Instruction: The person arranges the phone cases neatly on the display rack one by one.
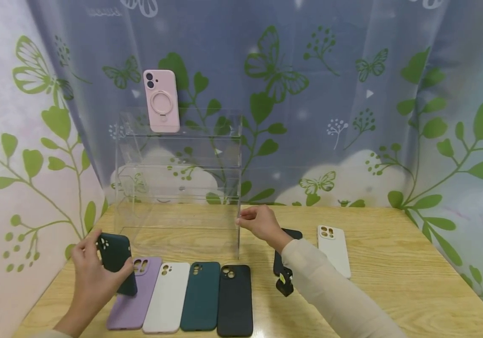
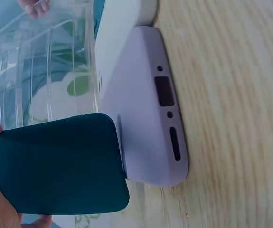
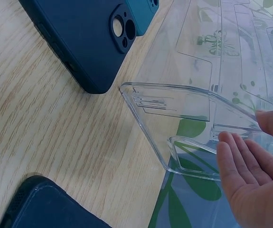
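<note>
four phone cases point(image 1: 199, 298) are lying in a row on the wooden table point(image 1: 410, 286), with one dark case point(image 1: 279, 263) and one white case point(image 1: 335, 253) lying farther right. leafy butterfly cloth point(image 1: 330, 117) is hanging on three sides. the left hand point(image 1: 90, 274) is gripping a dark green case point(image 1: 116, 256) over the purple case point(image 1: 133, 307); the right hand point(image 1: 263, 224) is pinching the edge of a clear rack point(image 1: 184, 185) where a pink case point(image 1: 163, 105) is standing.

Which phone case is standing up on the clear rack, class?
The pink case, alone at the top of the clear rack; the other cases lie on the table, except the dark green case held by the left fingers.
</note>
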`<act>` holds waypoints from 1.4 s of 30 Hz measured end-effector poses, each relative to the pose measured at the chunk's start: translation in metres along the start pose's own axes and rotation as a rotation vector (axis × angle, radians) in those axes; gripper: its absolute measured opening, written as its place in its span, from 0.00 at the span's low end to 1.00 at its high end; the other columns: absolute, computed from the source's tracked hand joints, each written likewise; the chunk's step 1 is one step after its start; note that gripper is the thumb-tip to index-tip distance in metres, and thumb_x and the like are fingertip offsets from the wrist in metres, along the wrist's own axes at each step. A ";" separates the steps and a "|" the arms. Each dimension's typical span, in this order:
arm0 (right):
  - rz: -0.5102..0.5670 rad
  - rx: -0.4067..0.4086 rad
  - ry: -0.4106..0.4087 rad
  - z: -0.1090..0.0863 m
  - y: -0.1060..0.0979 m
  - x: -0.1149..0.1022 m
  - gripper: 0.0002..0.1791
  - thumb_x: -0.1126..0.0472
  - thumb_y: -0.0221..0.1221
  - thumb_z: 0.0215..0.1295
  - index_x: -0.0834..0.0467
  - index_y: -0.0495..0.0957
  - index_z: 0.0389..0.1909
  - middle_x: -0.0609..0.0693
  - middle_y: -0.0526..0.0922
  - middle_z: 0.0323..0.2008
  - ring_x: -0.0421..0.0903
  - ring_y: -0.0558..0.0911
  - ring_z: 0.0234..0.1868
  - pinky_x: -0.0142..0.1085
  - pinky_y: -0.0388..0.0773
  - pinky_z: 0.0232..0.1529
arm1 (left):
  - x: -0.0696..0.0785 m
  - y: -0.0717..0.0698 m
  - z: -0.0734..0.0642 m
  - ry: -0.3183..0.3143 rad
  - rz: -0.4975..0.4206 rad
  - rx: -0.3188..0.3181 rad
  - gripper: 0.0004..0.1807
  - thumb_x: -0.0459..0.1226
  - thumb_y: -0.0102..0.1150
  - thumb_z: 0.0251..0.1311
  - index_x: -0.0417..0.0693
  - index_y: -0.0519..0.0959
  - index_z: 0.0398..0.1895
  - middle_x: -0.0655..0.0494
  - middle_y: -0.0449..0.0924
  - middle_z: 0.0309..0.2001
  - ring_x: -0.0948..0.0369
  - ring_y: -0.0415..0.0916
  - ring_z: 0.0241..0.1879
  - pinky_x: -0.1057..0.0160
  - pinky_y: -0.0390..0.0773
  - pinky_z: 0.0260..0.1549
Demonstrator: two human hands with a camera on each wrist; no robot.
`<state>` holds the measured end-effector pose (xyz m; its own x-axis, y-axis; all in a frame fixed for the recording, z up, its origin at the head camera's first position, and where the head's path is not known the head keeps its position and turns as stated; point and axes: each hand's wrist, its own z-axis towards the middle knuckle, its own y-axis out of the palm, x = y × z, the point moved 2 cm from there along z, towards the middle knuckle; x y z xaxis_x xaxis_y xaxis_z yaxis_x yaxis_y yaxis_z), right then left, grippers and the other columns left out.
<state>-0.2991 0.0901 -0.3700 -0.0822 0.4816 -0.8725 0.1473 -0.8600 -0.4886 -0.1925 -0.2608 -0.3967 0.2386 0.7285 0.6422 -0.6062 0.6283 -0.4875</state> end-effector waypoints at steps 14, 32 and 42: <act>0.005 0.002 -0.001 -0.001 0.000 0.001 0.18 0.58 0.63 0.63 0.59 0.80 0.53 0.53 0.84 0.44 0.50 0.82 0.47 0.45 0.80 0.48 | 0.006 0.008 -0.011 0.134 0.073 0.007 0.57 0.30 0.79 0.31 0.31 0.57 0.69 0.29 0.55 0.53 0.41 0.61 0.49 0.38 0.74 0.35; 0.001 0.008 0.003 0.002 0.001 0.004 0.17 0.58 0.63 0.63 0.58 0.81 0.52 0.52 0.84 0.44 0.49 0.82 0.46 0.44 0.80 0.46 | 0.053 0.000 0.042 0.256 0.023 0.023 0.59 0.31 0.80 0.34 0.45 0.56 0.74 0.30 0.64 0.49 0.44 0.67 0.44 0.40 0.80 0.29; 0.001 0.005 -0.004 0.003 0.002 0.005 0.17 0.58 0.64 0.63 0.59 0.81 0.52 0.52 0.84 0.44 0.49 0.82 0.45 0.44 0.80 0.46 | 0.110 0.002 0.098 0.276 -0.017 0.007 0.57 0.37 0.77 0.43 0.44 0.51 0.75 0.28 0.61 0.55 0.39 0.67 0.47 0.42 0.72 0.37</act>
<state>-0.3024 0.0908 -0.3756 -0.0858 0.4805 -0.8728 0.1424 -0.8611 -0.4881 -0.2414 -0.2062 -0.2688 0.4462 0.7652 0.4641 -0.6051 0.6400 -0.4736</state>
